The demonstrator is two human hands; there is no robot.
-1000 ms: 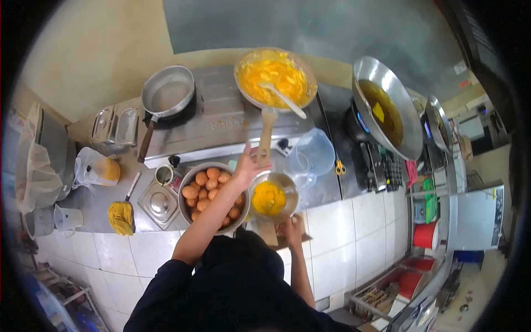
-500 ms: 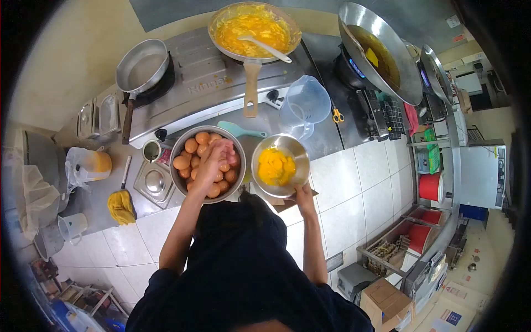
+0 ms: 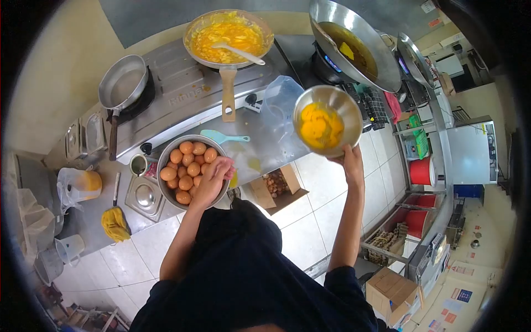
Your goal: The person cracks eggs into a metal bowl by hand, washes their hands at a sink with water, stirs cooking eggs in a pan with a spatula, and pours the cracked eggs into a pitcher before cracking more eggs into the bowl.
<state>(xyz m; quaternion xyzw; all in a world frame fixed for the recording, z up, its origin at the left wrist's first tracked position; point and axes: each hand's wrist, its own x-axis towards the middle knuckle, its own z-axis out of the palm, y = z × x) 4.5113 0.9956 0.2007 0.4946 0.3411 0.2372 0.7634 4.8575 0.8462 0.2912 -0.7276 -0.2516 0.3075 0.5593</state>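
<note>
My right hand [image 3: 349,161] grips the rim of a steel bowl [image 3: 355,109], thumb and fingers at its lower right edge. Several egg yolks [image 3: 319,126] lie in that bowl, which is held up in front of the counter and hides part of a clear measuring jug [image 3: 281,99]. A larger metal bowl [image 3: 161,191] full of brown eggs [image 3: 187,148] stands on the counter at my left. Over its right side is my left hand [image 3: 214,180], fingers curled; what they hold, if anything, is hidden. Just behind the egg bowl lies a turquoise spatula [image 3: 221,136].
A frying pan of egg mixture [image 3: 228,41] with a white spoon sits on the stove, an empty saucepan [image 3: 123,83] to its left. A wok with oil [image 3: 354,52] stands at the back right. Below the counter edge is an open cardboard box [image 3: 276,188] on the tiled floor.
My right hand has moved the bowl of yolks to the right and up, uncovering the floor box. My left hand has shifted from above the eggs toward the egg bowl's right rim.
</note>
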